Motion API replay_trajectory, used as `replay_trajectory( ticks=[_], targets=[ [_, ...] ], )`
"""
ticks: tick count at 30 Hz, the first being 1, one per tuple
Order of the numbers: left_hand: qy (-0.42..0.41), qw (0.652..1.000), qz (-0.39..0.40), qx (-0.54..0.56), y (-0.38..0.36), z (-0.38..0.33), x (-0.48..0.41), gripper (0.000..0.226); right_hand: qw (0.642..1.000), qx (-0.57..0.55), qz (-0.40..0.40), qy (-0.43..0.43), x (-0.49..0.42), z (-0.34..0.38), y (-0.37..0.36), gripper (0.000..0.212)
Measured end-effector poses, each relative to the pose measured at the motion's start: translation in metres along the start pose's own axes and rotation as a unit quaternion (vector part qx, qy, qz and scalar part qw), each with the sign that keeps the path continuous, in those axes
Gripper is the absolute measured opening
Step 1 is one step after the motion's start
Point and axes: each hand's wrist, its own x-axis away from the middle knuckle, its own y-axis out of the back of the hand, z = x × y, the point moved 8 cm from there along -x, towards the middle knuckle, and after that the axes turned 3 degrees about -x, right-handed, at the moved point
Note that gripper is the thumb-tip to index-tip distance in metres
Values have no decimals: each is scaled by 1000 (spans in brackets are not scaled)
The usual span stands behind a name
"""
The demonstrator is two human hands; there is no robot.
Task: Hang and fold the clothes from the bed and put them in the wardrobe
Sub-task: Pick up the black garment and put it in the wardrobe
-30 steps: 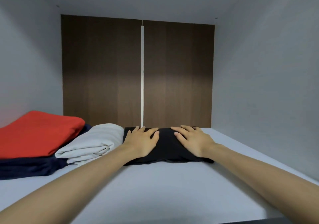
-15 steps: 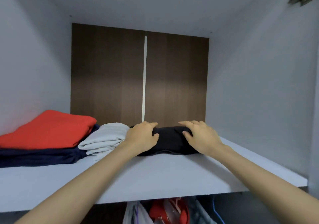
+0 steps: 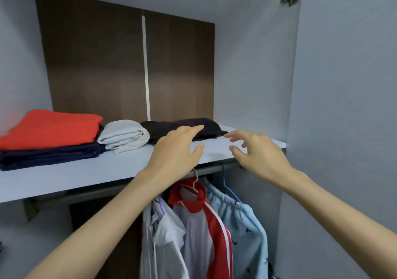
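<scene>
A folded black cloth garment [image 3: 211, 126] lies on the pale grey wardrobe shelf [image 3: 86, 171], towards the back and right of the middle. It is a low, flat bundle with soft creases across its top, and a small corner sticks out at its right front. Its left end sits just beside a rolled, folded off-white garment [image 3: 124, 136]. Further left, a folded red garment [image 3: 51, 128] rests on top of a folded navy one [image 3: 49, 155].

The left hand [image 3: 174, 150] hangs in front of the black garment with its fingers loosely extended and holding nothing. Its index fingertip overlaps the garment in view, but whether it touches the cloth cannot be told. The right hand [image 3: 257, 152] is over the shelf's front edge, right of the garment and apart from it, its fingers spread and slightly bent, also empty.

Under the shelf a grey metal rail [image 3: 86, 195] carries hanging clothes: a white shirt [image 3: 165, 231], a red jacket with white stripes [image 3: 214, 225] and a light blue patterned garment [image 3: 247, 225]. The back of the wardrobe is a dark brown wood panel [image 3: 96, 64].
</scene>
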Motion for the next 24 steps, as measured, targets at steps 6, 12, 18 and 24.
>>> replay_trajectory(
  ticks=[6,12,18,24],
  targets=[
    [-62,995,-3,73,-5,-85,47,49,998,12,-5,-66,99,-17,61,30],
    [-109,984,57,126,-23,-178,115,49,991,43,5,-125,219,-35,118,30],
    [-127,973,129,144,-39,-284,203,50,977,67,27,-201,369,-47,178,32],
    [-187,949,183,174,-37,-403,298,49,956,70,26,-285,515,-56,251,30]
  ],
)
